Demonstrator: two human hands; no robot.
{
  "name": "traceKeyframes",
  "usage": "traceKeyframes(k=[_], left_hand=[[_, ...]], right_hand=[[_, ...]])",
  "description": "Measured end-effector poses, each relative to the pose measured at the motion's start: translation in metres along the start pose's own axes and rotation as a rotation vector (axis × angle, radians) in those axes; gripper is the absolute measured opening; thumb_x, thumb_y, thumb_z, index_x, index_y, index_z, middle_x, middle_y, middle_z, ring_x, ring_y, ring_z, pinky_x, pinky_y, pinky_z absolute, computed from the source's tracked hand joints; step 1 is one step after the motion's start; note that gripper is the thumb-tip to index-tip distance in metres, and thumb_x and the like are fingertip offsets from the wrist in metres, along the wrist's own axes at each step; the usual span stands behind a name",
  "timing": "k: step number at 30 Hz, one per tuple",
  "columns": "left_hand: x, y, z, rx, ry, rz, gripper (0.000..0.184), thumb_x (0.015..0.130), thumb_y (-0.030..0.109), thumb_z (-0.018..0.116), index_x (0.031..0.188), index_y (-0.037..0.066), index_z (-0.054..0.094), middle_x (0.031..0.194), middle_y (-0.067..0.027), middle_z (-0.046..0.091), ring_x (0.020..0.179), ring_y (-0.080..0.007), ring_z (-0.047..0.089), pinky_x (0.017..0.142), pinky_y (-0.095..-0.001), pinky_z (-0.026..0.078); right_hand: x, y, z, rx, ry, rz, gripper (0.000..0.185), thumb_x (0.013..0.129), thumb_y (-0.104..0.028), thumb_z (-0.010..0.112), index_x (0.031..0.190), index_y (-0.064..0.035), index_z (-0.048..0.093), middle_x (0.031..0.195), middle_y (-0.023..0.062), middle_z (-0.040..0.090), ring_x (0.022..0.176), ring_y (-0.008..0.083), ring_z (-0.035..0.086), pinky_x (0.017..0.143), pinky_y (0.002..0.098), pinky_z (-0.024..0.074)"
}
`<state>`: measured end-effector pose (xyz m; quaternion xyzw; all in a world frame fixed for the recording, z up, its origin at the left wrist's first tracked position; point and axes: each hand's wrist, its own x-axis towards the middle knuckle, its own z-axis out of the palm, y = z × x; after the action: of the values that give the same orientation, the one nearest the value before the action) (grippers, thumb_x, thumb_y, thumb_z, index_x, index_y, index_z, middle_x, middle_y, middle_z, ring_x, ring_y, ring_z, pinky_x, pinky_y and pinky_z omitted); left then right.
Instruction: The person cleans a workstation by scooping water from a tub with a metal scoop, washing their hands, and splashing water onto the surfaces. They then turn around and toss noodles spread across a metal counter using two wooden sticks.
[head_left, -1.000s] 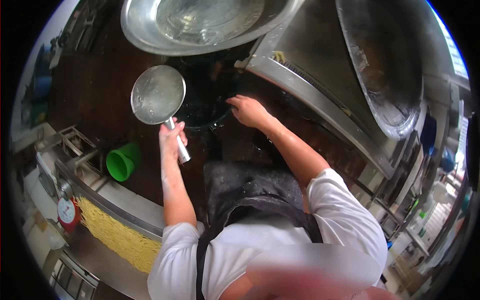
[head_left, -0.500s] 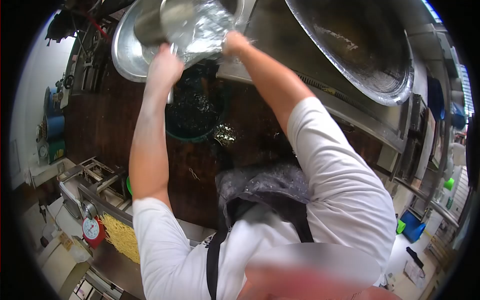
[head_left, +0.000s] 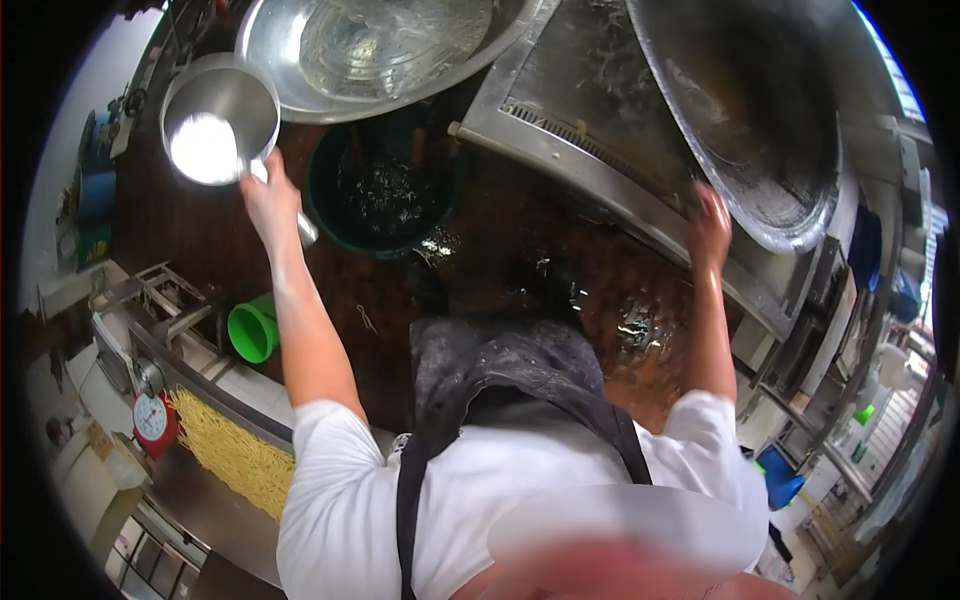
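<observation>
My left hand is closed around the handle of a metal saucepan, held out to the left above the floor. The pan's opening faces me, and a bright white glare covers part of its inside. Just right of the pan is a wide metal basin with clear liquid in it. My right hand is off to the right, close to the rim of a big metal wok. Its fingers are blurred, so whether they grip anything is unclear.
A dark green tub with water stands below the basin. A steel counter runs beside the wok. The brown floor is wet. At lower left are a green bucket, a red scale and yellow noodles.
Both hands were together at the basin with splashing water. My left hand has swung left and down with the saucepan; my right hand has moved far right to the wok. The water has settled.
</observation>
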<state>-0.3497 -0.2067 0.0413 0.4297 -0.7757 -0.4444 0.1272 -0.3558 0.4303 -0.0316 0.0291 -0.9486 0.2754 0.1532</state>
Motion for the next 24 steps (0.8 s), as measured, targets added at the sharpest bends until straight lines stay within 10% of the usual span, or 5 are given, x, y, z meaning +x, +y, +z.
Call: traceKeyframes(k=[6,8,12,17,24], left_hand=[[-0.039,-0.194,0.008,0.245,-0.009,-0.387,0.048,0.097,0.042,0.057,0.109,-0.004,0.054,0.079,-0.0178,0.065,0.053,-0.0279,0.063,0.052,-0.0398,0.052],[-0.023,-0.255,0.052,0.352,-0.111,-0.261,0.044,0.096,0.036,0.058,0.105,-0.007,0.054,0.085,-0.0228,0.066,0.072,-0.0348,0.068,0.066,-0.0451,0.054],[0.061,-0.43,0.161,1.055,-0.379,0.543,0.028,0.093,0.018,0.053,0.102,-0.007,0.058,0.099,-0.0247,0.065,0.092,-0.0394,0.066,0.087,-0.0455,0.053],[0.077,-0.402,0.235,0.842,-0.325,-0.154,0.033,0.095,0.019,0.047,0.115,-0.004,0.061,0.117,-0.0255,0.065,0.107,-0.043,0.064,0.093,-0.045,0.054],[0.099,-0.465,0.292,1.005,-0.633,0.188,0.03,0.094,0.02,0.05,0.113,0.004,0.066,0.115,-0.0183,0.068,0.105,-0.0333,0.067,0.087,-0.0447,0.055]], right_hand=[[-0.28,0.218,-0.16,-0.755,-0.406,0.72,0.036,0.08,-0.008,0.059,0.115,-0.0029,0.067,0.11,0.0193,0.066,0.105,0.0375,0.063,0.092,0.0424,0.0507],[-0.335,0.254,-0.203,-1.118,-1.042,0.733,0.034,0.083,-0.02,0.057,0.109,-0.0037,0.07,0.11,0.0239,0.068,0.106,0.0402,0.064,0.088,0.0463,0.0513],[-0.367,0.253,-0.217,-1.199,-1.348,0.923,0.032,0.082,-0.021,0.058,0.104,-0.0026,0.072,0.11,0.0242,0.068,0.104,0.0403,0.065,0.088,0.0467,0.0514],[-0.398,0.25,-0.21,-1.143,-1.385,0.917,0.028,0.08,-0.021,0.059,0.097,-0.0044,0.073,0.104,0.0232,0.069,0.099,0.0394,0.067,0.083,0.0477,0.0524],[-0.457,0.21,-0.206,-0.935,-0.916,1.424,0.032,0.086,-0.031,0.058,0.097,-0.0029,0.069,0.095,0.0214,0.069,0.085,0.0363,0.065,0.073,0.0448,0.0504]])
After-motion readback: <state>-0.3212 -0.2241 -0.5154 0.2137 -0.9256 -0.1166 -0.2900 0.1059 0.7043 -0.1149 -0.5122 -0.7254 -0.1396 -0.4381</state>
